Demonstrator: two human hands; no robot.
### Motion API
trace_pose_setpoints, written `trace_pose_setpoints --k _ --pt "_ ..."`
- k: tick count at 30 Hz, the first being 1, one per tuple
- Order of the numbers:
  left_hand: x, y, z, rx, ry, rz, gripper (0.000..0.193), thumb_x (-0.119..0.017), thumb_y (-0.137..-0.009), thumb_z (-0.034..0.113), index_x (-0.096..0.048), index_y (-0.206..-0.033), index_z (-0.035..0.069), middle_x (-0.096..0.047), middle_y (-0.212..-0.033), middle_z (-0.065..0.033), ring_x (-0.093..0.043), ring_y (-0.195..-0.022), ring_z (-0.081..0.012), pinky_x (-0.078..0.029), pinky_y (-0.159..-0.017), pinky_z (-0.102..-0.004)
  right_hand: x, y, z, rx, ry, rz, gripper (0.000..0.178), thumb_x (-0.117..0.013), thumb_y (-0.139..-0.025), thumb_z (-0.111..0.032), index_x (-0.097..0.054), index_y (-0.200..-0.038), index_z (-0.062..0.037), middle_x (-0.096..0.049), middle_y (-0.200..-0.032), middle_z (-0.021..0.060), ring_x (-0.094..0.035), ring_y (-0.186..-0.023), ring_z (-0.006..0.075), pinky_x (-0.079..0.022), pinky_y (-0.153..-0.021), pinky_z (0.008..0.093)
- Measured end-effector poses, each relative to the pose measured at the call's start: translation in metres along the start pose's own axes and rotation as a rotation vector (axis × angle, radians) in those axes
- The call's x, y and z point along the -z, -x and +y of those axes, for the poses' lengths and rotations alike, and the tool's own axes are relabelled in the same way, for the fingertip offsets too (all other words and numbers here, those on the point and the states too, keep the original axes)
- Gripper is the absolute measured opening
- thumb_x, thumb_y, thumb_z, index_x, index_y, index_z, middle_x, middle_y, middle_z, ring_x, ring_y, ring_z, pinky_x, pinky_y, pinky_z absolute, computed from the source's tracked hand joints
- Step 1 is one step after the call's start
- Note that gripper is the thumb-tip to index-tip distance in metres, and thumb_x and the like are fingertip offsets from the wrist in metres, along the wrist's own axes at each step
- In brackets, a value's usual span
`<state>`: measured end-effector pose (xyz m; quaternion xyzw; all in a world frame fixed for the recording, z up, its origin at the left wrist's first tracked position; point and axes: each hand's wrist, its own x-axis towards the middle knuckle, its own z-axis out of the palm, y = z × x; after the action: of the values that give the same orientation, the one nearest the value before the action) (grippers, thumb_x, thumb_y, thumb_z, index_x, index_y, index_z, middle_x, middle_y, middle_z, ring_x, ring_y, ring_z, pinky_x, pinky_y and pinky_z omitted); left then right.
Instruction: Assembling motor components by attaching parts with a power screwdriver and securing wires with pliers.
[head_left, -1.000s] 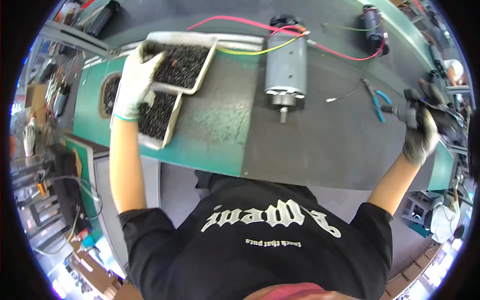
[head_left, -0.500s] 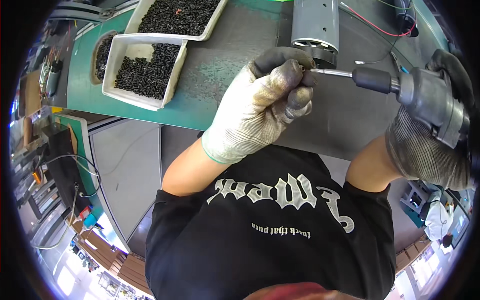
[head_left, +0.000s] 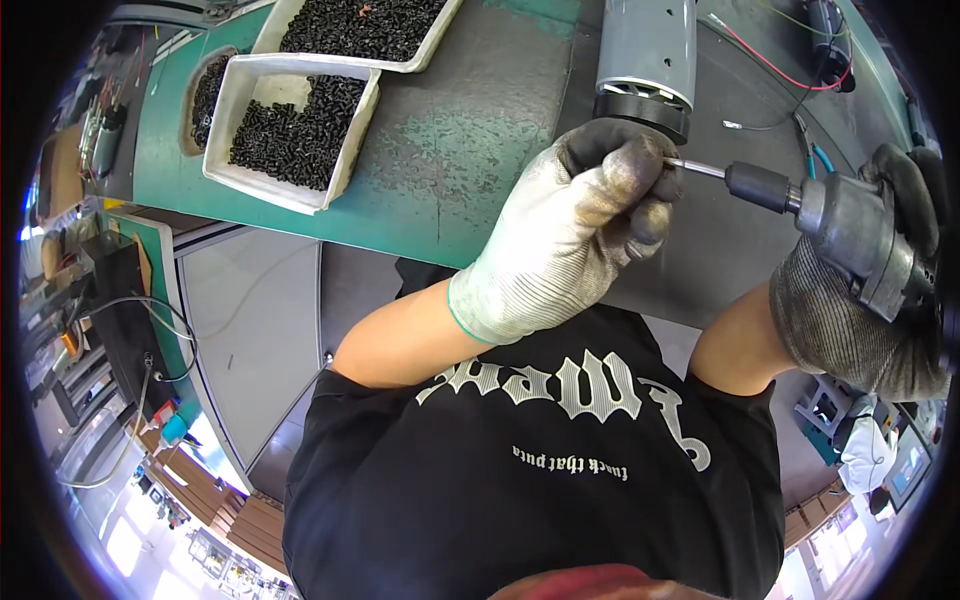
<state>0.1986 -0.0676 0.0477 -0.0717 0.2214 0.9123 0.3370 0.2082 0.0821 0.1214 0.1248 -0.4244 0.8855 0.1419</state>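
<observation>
My left hand (head_left: 580, 225), in a white knit glove with dark fingertips, is closed around the tip of a screwdriver bit (head_left: 697, 168), close in front of my chest. Whatever is pinched in its fingertips is hidden. My right hand (head_left: 865, 310), in a grey glove, grips a grey power screwdriver (head_left: 850, 235) whose black chuck points left at the left hand. Just beyond the left hand a grey cylindrical motor housing (head_left: 645, 55) lies on the dark bench mat.
Two white trays of small black screws (head_left: 290, 135) (head_left: 360, 28) stand at the back left on the green bench (head_left: 450, 170). Red and yellow wires (head_left: 770, 75) and blue-handled pliers (head_left: 815, 155) lie at the right. Below the bench's edge is grey floor.
My left hand has come from the screw trays to the screwdriver bit. Both hands with the tool have drawn close under the camera and moved little in the last half second.
</observation>
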Motion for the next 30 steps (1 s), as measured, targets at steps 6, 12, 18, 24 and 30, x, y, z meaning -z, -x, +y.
trace_pose_setpoints --k 6,12,18,24,30 --pt "0.01 0.002 -0.007 0.035 -0.285 0.089 0.025 -0.063 -0.094 0.029 -0.054 -0.102 0.007 -0.056 -0.081 -0.0046 -0.044 -0.055 -0.0083 -0.038 -0.055 -0.0233 0.009 0.001 0.006 -0.02 -0.061 0.039 0.042 -0.062 -0.075 -0.011 -0.048 -0.113 0.0025 -0.042 -0.096 0.0095 -0.039 -0.087 0.019 -0.037 -0.075 0.0344" --pt "0.03 -0.006 -0.021 0.156 -0.325 -0.068 0.034 -0.061 -0.094 0.037 -0.052 -0.099 0.005 -0.052 -0.076 -0.0024 -0.041 -0.055 -0.0056 -0.034 -0.05 -0.0211 0.024 0.009 0.003 -0.036 -0.119 0.092 0.04 -0.061 -0.076 -0.012 -0.049 -0.111 0.003 -0.042 -0.096 0.01 -0.039 -0.088 0.0193 -0.038 -0.075 0.0348" --pt "0.018 -0.009 -0.035 0.253 0.003 -0.021 0.038 -0.063 -0.091 0.041 -0.052 -0.098 0.006 -0.054 -0.083 -0.0041 -0.038 -0.052 -0.0087 -0.033 -0.051 -0.0226 0.034 0.008 0.004 -0.033 -0.179 0.117 0.038 -0.06 -0.077 -0.013 -0.049 -0.11 0.0036 -0.042 -0.096 0.0105 -0.04 -0.089 0.0195 -0.04 -0.076 0.0352" --pt "0.013 -0.025 -0.032 0.154 -0.059 0.295 0.041 -0.056 -0.095 0.043 -0.054 -0.103 0.003 -0.051 -0.077 -0.0017 -0.036 -0.054 -0.0071 -0.034 -0.05 -0.0227 0.059 -0.003 -0.002 -0.024 -0.242 0.113 0.037 -0.06 -0.078 -0.013 -0.05 -0.109 0.0041 -0.042 -0.096 0.0109 -0.04 -0.09 0.0197 -0.041 -0.077 0.0356" --pt "0.041 -0.031 -0.03 0.311 0.303 0.129 0.034 -0.046 -0.101 0.035 -0.055 -0.11 0.003 -0.054 -0.077 -0.0031 -0.05 -0.059 -0.0081 -0.041 -0.052 -0.0232 0.048 -0.007 0.008 -0.013 -0.284 0.141 0.036 -0.059 -0.079 -0.014 -0.051 -0.108 0.0047 -0.042 -0.096 0.0114 -0.041 -0.091 0.02 -0.043 -0.078 0.036"
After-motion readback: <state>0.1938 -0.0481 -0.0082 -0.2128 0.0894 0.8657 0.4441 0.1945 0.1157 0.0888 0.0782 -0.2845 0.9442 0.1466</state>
